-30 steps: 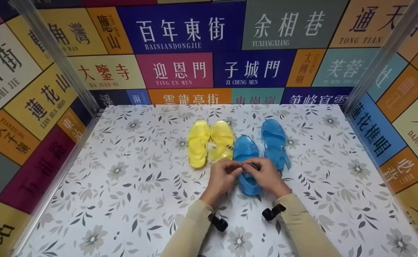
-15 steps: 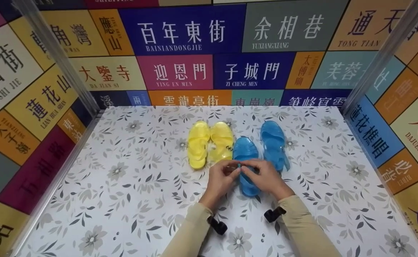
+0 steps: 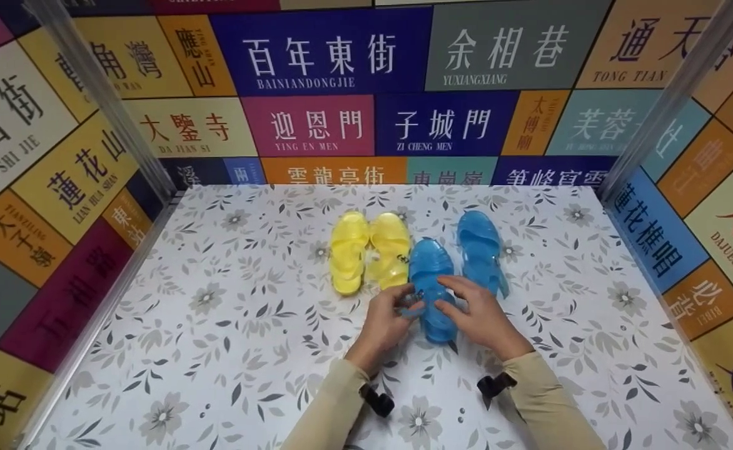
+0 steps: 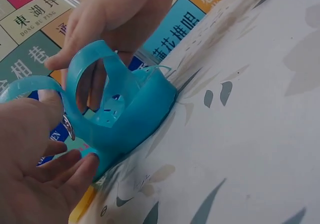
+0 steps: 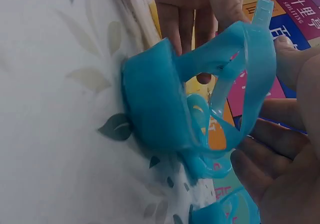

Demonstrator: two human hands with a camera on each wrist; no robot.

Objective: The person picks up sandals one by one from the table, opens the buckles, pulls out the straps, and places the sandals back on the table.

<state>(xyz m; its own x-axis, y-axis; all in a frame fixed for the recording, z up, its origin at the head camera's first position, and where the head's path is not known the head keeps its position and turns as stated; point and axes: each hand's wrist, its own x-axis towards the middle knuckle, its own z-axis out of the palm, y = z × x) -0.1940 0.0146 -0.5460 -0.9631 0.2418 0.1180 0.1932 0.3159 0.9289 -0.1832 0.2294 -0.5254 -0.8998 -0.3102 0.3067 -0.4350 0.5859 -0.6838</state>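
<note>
Between my hands on the tabletop stands a blue jelly sandal (image 3: 430,259), toe pointing away. Its loose ankle strap (image 4: 30,86) arches over the thumb of my left hand (image 3: 384,320) in the left wrist view. That hand's fingers touch the sandal's left side near a small metal buckle (image 4: 68,127). On the other side, my right hand (image 3: 482,320) is spread beside the strap, thumb and fingers apart. Its lower fingers lie close to the strap in the right wrist view; whether they touch it cannot be told. The other blue sandal (image 3: 479,234) lies to the right.
A pair of yellow jelly sandals (image 3: 348,250) lies side by side to the left of the blue ones. White leaf-patterned cloth (image 3: 216,350) covers the table. Sign-printed panels (image 3: 316,56) stand behind and along both sides, with clear corner posts.
My hands were pinching together over the sandal's strap; they have now parted. The right hand has moved right and opened, and the strap end shows loose at the left hand.
</note>
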